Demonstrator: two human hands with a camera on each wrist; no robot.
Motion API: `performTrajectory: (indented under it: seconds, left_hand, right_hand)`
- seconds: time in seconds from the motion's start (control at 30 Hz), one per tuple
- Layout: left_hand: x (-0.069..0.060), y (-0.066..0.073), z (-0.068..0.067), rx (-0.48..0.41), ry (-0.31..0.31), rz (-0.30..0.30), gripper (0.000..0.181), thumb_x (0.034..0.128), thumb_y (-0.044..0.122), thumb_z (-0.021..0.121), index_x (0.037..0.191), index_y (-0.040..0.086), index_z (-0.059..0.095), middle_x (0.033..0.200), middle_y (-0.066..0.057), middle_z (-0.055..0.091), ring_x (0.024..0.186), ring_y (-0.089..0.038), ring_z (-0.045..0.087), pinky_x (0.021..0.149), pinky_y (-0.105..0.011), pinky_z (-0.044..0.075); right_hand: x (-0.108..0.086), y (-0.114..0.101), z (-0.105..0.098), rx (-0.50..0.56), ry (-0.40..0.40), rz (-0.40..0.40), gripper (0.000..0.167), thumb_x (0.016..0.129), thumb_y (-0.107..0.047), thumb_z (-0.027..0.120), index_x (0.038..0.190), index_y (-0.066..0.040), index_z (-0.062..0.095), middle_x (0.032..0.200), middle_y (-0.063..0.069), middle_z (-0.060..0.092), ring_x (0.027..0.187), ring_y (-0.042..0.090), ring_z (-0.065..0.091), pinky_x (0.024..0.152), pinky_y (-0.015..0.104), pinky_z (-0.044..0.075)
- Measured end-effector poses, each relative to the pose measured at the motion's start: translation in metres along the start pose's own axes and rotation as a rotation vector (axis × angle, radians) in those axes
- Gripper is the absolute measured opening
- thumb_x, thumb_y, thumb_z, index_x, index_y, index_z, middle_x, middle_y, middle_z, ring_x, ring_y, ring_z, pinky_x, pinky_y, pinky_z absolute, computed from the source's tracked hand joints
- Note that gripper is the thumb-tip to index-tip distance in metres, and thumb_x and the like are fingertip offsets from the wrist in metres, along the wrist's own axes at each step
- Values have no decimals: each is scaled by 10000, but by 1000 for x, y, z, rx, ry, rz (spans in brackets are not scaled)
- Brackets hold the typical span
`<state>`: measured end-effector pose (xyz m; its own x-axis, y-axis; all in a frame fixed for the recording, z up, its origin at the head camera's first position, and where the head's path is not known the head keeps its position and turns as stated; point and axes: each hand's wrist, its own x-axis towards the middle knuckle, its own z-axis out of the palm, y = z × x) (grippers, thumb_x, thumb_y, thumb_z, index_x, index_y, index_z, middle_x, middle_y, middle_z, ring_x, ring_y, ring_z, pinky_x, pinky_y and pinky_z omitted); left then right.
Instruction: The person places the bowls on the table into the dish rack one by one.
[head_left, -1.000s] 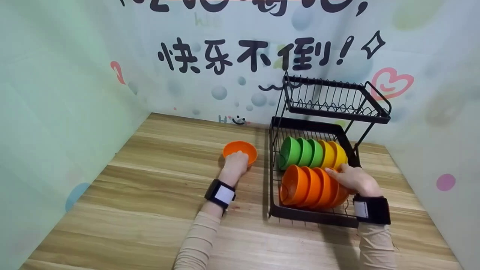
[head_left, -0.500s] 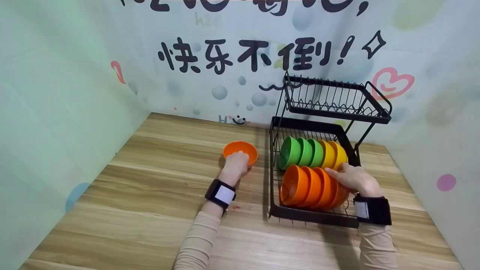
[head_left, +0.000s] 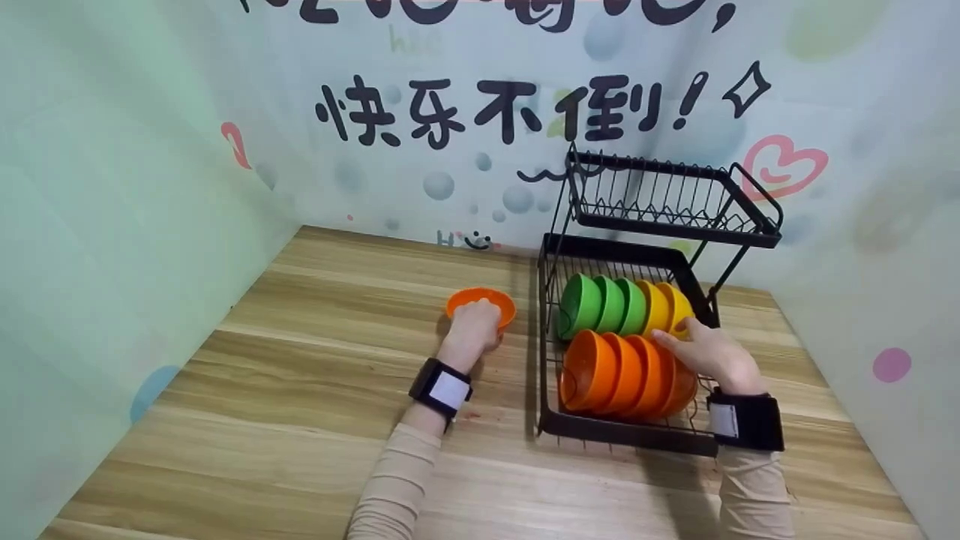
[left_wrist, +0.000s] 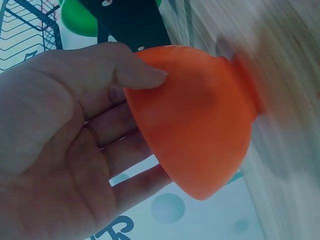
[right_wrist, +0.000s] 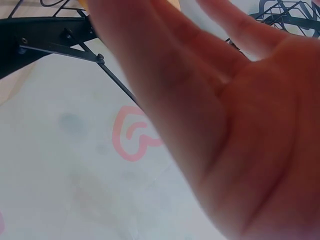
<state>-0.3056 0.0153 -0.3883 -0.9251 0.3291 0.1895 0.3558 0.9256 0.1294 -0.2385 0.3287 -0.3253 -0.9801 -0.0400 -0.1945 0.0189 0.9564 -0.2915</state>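
Note:
On the table left of the rack, an orange bowl [head_left: 480, 295] is pinched at its near rim by my left hand [head_left: 472, 330]. In the left wrist view the thumb lies on the outside of the orange bowl [left_wrist: 195, 115], with the other fingers behind the rim. My right hand [head_left: 709, 351] reaches over the right side of the black dish rack [head_left: 630, 429]. Its fingertips are at the last of the yellow bowls [head_left: 655, 300], and its thumb lies just above the row of orange bowls [head_left: 589, 371]. In the right wrist view the fingers are stretched out and blurred.
Green bowls [head_left: 579, 304] stand on edge in line with the yellow ones. An upper wire tier [head_left: 667, 191] overhangs the rack's back part. The wooden table [head_left: 262, 405] meets a printed backdrop [head_left: 420, 187] behind and at both sides.
The orange bowl's rim has tipped in my left hand, so its opening looks narrower. My right thumb and fingers have shifted slightly at the bowls. The rack has stayed put.

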Motion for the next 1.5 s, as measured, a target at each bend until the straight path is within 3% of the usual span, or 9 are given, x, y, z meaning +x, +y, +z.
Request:
performTrajectory:
  seconds: [0.23, 0.6, 0.87, 1.1, 1.3, 1.5]
  left_hand:
    - [-1, 3, -3, 21, 45, 29, 65, 801, 100, 665, 841, 51, 679, 956, -123, 680, 886, -292, 666, 744, -429, 551]
    - [-4, 12, -17, 42, 24, 83, 122, 772, 137, 708, 843, 47, 668, 902, -106, 687, 825, -261, 661, 709, -385, 556]
    - [-8, 21, -29, 126, 202, 179, 94, 755, 156, 738, 754, 76, 689, 824, -82, 700, 741, -235, 677, 630, -354, 551]
    - [-9, 29, -37, 163, 293, 296, 39, 767, 124, 696, 787, 97, 677, 729, -64, 680, 672, -235, 662, 582, -340, 537]
    - [-11, 37, -41, 194, 390, 416, 41, 781, 142, 686, 804, 134, 653, 663, -18, 642, 602, -178, 625, 532, -291, 501]
    - [-14, 47, -43, 258, 444, 508, 34, 814, 161, 663, 809, 151, 631, 635, 15, 622, 566, -148, 589, 536, -252, 471]
  right_hand:
    - [0, -1, 1, 8, 18, 6, 865, 909, -688, 309, 1362, 47, 337, 1322, 383, 451, 1162, 550, 480, 863, 585, 455]
    - [-1, -3, 1, 19, 67, -4, 855, 901, -695, 326, 1340, 38, 375, 1286, 368, 494, 1117, 521, 521, 803, 540, 479]
    - [-3, -6, 0, 92, 175, -48, 728, 939, -592, 392, 1293, 43, 430, 1200, 328, 572, 1004, 417, 596, 744, 447, 486]
    - [-3, -13, -1, 202, 252, -66, 664, 951, -577, 375, 1282, -5, 451, 1160, 278, 609, 956, 337, 616, 716, 356, 480]
    - [-6, -23, -3, 356, 294, -111, 678, 950, -585, 356, 1322, -25, 447, 1161, 292, 613, 915, 323, 671, 742, 349, 551]
    - [-4, -34, 0, 551, 286, -162, 633, 968, -523, 380, 1315, 2, 444, 1050, 235, 636, 840, 213, 682, 754, 303, 578]
